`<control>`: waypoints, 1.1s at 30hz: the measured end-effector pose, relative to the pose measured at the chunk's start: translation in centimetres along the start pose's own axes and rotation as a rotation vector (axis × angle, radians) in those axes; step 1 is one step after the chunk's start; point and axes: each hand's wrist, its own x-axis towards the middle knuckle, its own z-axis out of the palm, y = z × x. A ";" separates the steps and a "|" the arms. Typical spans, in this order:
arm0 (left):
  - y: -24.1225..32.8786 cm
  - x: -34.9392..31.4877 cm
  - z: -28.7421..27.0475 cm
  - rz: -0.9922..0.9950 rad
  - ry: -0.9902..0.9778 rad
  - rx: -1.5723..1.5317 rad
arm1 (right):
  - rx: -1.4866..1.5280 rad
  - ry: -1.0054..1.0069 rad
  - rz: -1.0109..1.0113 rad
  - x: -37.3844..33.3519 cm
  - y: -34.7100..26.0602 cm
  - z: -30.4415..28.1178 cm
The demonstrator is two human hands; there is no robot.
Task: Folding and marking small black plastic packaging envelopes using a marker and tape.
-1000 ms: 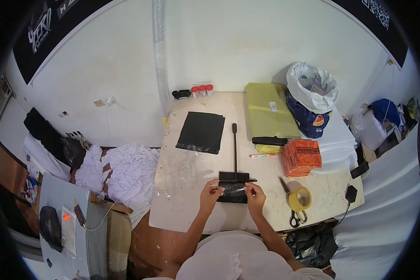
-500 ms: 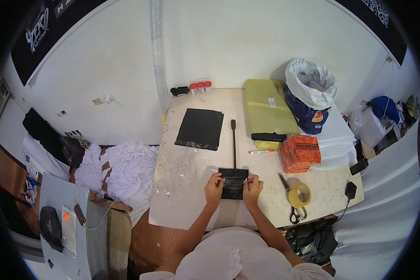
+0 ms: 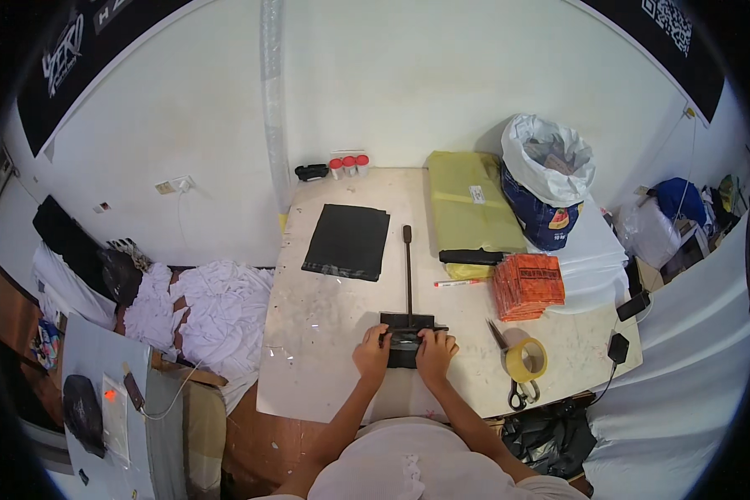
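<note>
Near the front edge of the table lies a small black plastic packet (image 3: pixel 403 359), flat, with a darker folded or rolled strip across its upper part. My left hand (image 3: pixel 371 354) is closed on the packet's left side, its fingertips at the strip's end. On the other side, my right hand (image 3: pixel 434 356) grips the strip with its thumb inward and fingers curled. A long thin dark rod (image 3: pixel 408 279) with a thicker knob at its far end points away from me. Its near end meets the packet's far part; whether it goes inside, I cannot tell.
A stack of black plastic sheets (image 3: pixel 346 242) lies at the far left. To the right are orange packets (image 3: pixel 527 287), a marker (image 3: pixel 457 283), yellow tape (image 3: pixel 526 360), scissors (image 3: pixel 518 396) and a yellow-green package (image 3: pixel 471 204). A blue-and-white sack (image 3: pixel 546 179) stands behind.
Both hands have shifted from the packet's edges onto the strip across it, with my right hand turned more inward. The whole view has shifted slightly; the rod stays with the packet.
</note>
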 end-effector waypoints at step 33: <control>-2.3 0.9 -3.0 -0.134 -0.435 0.135 | 0.007 -0.103 -0.212 4.1 1.3 3.1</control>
